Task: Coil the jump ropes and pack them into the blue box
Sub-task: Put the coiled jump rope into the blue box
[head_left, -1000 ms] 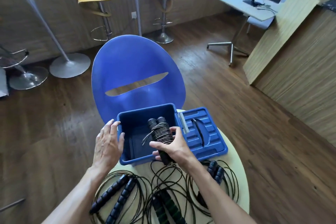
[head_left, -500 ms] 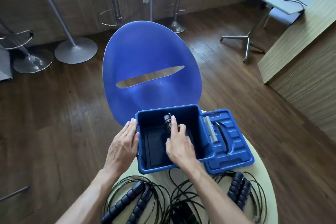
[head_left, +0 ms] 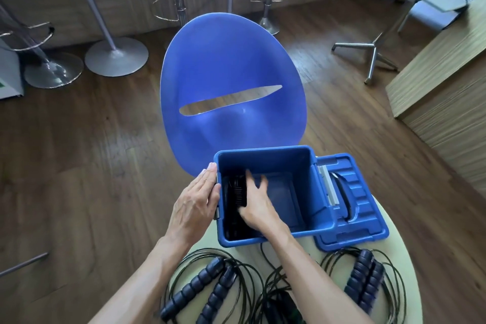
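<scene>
A coiled black jump rope (head_left: 235, 192) lies lengthwise along the left wall inside the open blue plastic box (head_left: 310, 179), just left of the right hand (head_left: 256, 204), its fingers loose, while the flat left hand (head_left: 196, 204) steadies the outside.

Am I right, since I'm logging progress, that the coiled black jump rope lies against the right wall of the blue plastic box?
Not quite. The head view shows the coiled black jump rope against the left wall of the blue plastic box, beside the open right hand.
</scene>
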A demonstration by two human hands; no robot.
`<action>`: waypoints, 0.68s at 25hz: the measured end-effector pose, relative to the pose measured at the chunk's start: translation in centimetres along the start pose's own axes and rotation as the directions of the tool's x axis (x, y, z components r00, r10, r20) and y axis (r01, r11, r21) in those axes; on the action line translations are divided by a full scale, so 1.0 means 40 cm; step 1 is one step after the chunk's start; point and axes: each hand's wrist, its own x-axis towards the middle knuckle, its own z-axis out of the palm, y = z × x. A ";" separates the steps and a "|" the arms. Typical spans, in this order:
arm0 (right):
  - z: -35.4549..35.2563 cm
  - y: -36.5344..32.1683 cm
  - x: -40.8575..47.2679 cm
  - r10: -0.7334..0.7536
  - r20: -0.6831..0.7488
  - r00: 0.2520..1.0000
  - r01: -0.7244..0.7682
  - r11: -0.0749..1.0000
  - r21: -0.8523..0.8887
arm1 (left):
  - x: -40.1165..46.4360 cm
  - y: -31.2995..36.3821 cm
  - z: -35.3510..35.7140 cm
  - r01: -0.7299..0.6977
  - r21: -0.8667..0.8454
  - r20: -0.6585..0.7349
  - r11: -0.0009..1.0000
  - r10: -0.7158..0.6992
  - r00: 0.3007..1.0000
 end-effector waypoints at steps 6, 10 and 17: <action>-0.008 0.020 0.017 -0.049 0.000 0.999 0.048 0.985 0.166 | -0.004 0.000 -0.006 0.028 -0.066 -0.001 0.997 -0.028 1.000; -0.014 0.010 0.017 -0.057 0.047 0.997 0.051 0.991 0.122 | -0.006 0.003 -0.005 0.047 -0.085 0.017 0.995 -0.046 0.999; 0.006 -0.018 -0.083 -0.164 -0.076 0.983 0.163 0.986 -0.022 | -0.013 0.039 -0.026 0.042 0.013 0.074 0.999 -0.043 0.996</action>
